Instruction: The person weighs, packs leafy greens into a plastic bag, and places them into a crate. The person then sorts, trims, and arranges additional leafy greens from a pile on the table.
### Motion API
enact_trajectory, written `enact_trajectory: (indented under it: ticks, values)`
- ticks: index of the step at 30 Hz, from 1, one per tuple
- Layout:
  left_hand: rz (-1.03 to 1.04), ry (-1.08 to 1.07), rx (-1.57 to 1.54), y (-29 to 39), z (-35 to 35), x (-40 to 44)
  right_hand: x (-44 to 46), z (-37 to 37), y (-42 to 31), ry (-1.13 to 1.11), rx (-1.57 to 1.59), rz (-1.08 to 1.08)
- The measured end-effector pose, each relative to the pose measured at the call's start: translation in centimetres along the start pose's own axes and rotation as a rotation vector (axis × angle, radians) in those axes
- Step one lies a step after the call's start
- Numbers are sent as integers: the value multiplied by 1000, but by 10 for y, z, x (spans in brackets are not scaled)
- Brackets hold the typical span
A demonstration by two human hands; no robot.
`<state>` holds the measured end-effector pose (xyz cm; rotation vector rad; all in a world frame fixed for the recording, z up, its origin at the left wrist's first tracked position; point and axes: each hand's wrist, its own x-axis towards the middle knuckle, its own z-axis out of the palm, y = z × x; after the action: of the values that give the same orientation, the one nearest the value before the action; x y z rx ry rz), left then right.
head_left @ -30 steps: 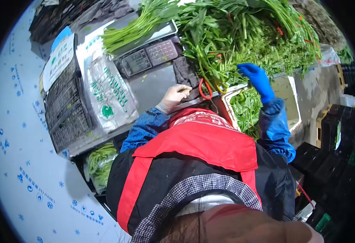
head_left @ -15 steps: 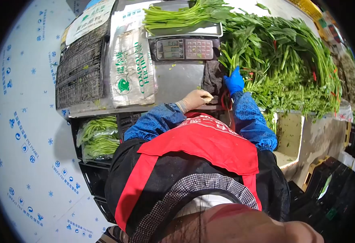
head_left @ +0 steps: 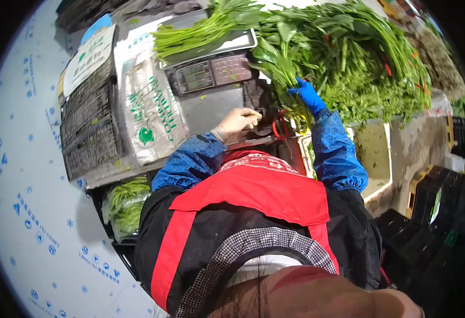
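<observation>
My left hand (head_left: 237,122), in a pale glove, hovers near the table's front edge beside a dark cloth (head_left: 257,100). Its fingers are curled together, and whatever they may hold is too small to make out. In a blue glove, my right hand (head_left: 309,96) closes around the stems of a bunch of leafy greens (head_left: 281,66) at the left side of a big green pile (head_left: 344,69). Red scissor-like handles (head_left: 279,127) lie between my hands, partly hidden. Behind my left hand is a digital scale (head_left: 211,73), its tray bearing cut green stems (head_left: 203,34).
A white fertilizer sack (head_left: 153,114) and a black crate (head_left: 89,127) lie on the left of the table. Bagged greens (head_left: 129,206) sit in a crate below. A white foam box (head_left: 375,159) stands under the pile at right.
The view has turned and shifted. The right hand has moved a little toward me with the leafy stems pulled away from the pile; the left stays curled. More of the red handles shows.
</observation>
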<state>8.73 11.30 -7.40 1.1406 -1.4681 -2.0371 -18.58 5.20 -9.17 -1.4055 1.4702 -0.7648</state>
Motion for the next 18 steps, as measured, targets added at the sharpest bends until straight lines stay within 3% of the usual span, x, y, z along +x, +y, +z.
enact_trajectory:
  ticks: [2,3,7,9,10,13,15,18]
  values:
    - [54,-30,-3,25,6,14,-20,-22,-32,-184,252,102]
    - [79,-47,-5,36,10,22,-32,-30,-48,-156,255,107]
    - [185,-172,-165,75,41,64,-70,-58,-81,-143,300,-81]
    - [316,-185,-664,100,71,78,-83,-70,-78,-223,337,-30]
    - [305,-205,-658,111,81,83,-89,-74,-76,-267,358,-3]
    - [269,-383,-940,139,110,99,-112,-77,-84,-139,337,10]
    - [245,-384,-908,146,126,110,-121,-82,-82,-64,325,17]
    - [205,-363,-844,149,151,125,-134,-87,-70,371,441,-14]
